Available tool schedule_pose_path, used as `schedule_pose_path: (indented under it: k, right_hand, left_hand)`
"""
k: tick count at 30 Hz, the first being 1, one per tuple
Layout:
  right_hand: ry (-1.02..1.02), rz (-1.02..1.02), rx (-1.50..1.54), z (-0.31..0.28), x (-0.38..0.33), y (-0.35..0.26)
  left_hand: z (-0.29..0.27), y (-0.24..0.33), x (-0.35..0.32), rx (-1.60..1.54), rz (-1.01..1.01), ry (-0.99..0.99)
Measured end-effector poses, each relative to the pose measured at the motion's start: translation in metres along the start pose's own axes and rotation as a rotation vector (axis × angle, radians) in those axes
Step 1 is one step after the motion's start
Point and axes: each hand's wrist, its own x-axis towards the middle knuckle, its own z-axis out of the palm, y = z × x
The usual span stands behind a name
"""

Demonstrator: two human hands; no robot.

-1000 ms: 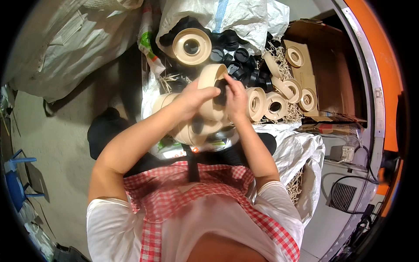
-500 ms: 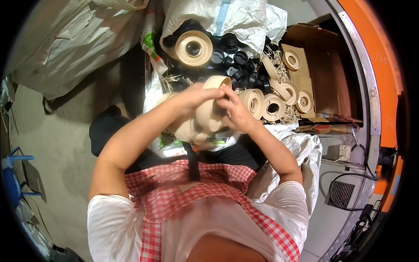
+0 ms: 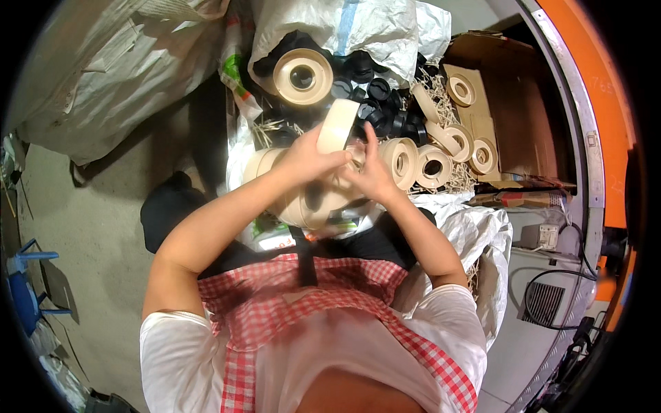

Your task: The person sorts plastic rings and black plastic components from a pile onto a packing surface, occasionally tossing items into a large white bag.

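Head view is showing both hands meeting just above the middle of the frame. The left hand is gripping a beige spool that is standing tilted on edge, fingers curled around its lower rim. The right hand is touching the same spool from the right, fingers stretched upward against its side. Below the hands a stack of beige spools is resting on the lap. More beige spools are lying to the right of the hands on straw-like packing. A large beige reel is sitting in the upper middle among black caps, under a white woven sack. A cardboard box is lying at the upper right.
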Motion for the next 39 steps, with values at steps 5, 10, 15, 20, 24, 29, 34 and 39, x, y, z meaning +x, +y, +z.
schedule_pose_path:
  k: [5,10,15,20,24,29,34,39]
  right_hand:
    - [-0.435,0.713,0.798,-0.019,0.001,0.020]
    - [0.419,0.246,-0.695,-0.054,-0.018,0.077]
    - [0.337,0.490,-0.770,-0.071,-0.052,0.139]
    - [0.595,0.360,-0.806,-0.075,-0.032,0.094]
    - [0.343,0.071,-0.638,-0.046,-0.003,0.013]
    - [0.352,-0.355,-0.236,-0.022,0.057,-0.020]
    - [0.360,0.397,-0.771,-0.039,0.063,0.133]
    - [0.748,0.265,-0.508,-0.051,0.055,0.140]
  left_hand:
    - [0.003,-0.016,0.002,0.042,0.000,0.099]
    - [-0.002,-0.001,0.003,-0.492,0.039,0.146]
    - [-0.007,-0.001,-0.003,0.632,-0.284,0.031]
    - [0.003,0.009,-0.006,1.206,-0.207,-0.108]
    - [-0.002,-0.003,0.011,0.469,0.063,0.123]
    - [-0.014,0.004,0.026,-0.488,-0.110,0.226]
    - [-0.028,0.005,0.031,-0.532,0.045,0.352]
    - [-0.025,-0.007,0.034,-0.228,0.115,0.348]
